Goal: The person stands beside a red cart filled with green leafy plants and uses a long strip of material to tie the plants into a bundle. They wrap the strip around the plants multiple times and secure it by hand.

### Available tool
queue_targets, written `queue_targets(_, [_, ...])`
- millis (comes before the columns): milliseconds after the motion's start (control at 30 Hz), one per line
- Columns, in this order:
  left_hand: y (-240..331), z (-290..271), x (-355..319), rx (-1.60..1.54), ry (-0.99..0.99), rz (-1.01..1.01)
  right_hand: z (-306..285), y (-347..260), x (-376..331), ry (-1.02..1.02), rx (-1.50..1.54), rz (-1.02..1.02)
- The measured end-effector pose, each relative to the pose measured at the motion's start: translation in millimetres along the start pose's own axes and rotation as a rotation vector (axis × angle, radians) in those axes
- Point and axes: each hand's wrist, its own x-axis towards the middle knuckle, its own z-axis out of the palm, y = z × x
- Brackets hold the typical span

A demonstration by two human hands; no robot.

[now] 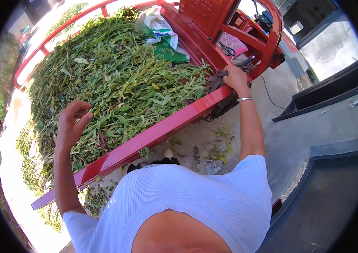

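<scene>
Your left hand (71,124) is hovering half-curled and empty over the leaves (115,84), your right hand (234,78) is gripping the cart rail (162,130); they're looking light, limp, best scooped in bunches.

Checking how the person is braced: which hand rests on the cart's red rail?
The right hand, with the bracelet; the left hand hovers over the greens.

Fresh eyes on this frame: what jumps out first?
The heap of cut green leafy stems filling the red cart bed across the upper left. The left hand is raised over the leaves near the cart's side rail, fingers curled and empty; the right hand, a silver bangle on its wrist, rests on the rail by a dark cloth.
</scene>
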Motion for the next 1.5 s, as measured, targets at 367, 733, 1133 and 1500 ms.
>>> queue_targets(367, [30, 286, 210, -0.734, -0.535, -0.498, 14, 15, 2, 0.471, 0.903, -0.134])
queue_targets(733, [41, 314, 224, -1.261, -0.782, -0.434, 20, 8, 5, 0.512, 0.92, -0.021])
queue_targets(1133, [8, 372, 175, -1.233, -1.333, -0.463, 22, 6, 9, 0.521, 0.836, 0.007])
queue_targets(1500, [-42, 245, 243, -1.154, -0.998, -0.34, 23, 2, 10, 0.453, 0.606, 0.016])
